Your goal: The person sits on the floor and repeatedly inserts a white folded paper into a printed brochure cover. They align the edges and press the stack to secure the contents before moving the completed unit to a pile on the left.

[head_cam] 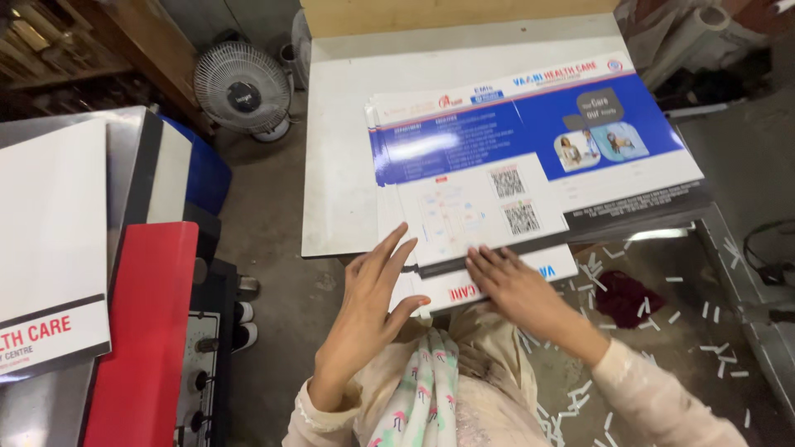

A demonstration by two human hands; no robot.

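My left hand (368, 285) and right hand (517, 285) lie open and flat on the printed sheets (489, 215) at the white table (339, 165)'s near edge. The overhanging stack may slide off; its support looks unclear.

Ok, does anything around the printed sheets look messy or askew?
Yes. White paper offcuts litter the floor right of the white table. The stack of printed sheets lies skewed to the table edges, and the folded sheet under both hands overhangs the front edge.
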